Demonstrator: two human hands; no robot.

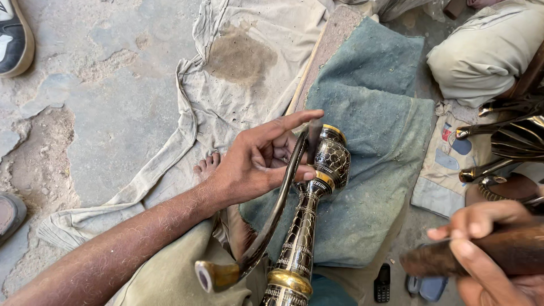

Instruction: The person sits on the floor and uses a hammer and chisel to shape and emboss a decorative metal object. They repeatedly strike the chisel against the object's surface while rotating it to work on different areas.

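While the head camera looked straight down, the left hand [258, 161] held the upper end of a long curved tool [272, 218], thumb and lower fingers closed round the dark blade, the index finger stretched out straight above it. The tool's blade lay against the engraved brass vase [320, 192], touching just below its rounded black-and-gold bulb; the pale handle end hung low near the lap. The vase lay tilted across the knees, mouth pointing away, foot ring toward the bottom edge.

The right hand [487, 249] was closed round a dark wooden handle [481, 255] at lower right, well apart from the vase; the business end lay out of frame.

Risk, as judged: the vase looked steadied only by the left hand and the lap, so a hard push of the blade could roll it or make the edge skid across the engraving. The bare fingers sat close to that edge.

Surface: a blue-green cloth pad [374, 113] over a wooden board, a stained beige sheet [243, 62] on cracked concrete floor [102, 90]. A small black phone [383, 282] lay near. Finished brass pieces [510, 141] stood at right. A shoe [14, 37] showed at top left.
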